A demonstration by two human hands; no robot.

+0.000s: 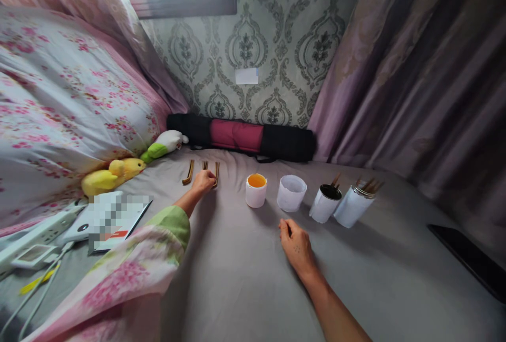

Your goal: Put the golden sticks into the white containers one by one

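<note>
Thin brown sticks lie in small groups on the grey sheet. The left group [188, 172] is bent in an L shape and the right group [217, 171] is nearly straight. My left hand [203, 179] has its fingers closed over the lower end of the middle sticks [204, 165], its fingertips close to the right group. My right hand [295, 244] rests on the sheet with its fingers curled and nothing visible in them. Just beyond it stand a white cup with an orange inside [256, 194] and a wider whitish cup [291, 194].
To the right are a white-wrapped can with a dark inside [324, 210] and a white-wrapped can of brown sticks [353, 209]. A black flat object [468, 257] lies farther right. At left are plush toys [114, 173] and a power strip [43, 239]. A long black-and-red bag [237, 135] lies along the wall.
</note>
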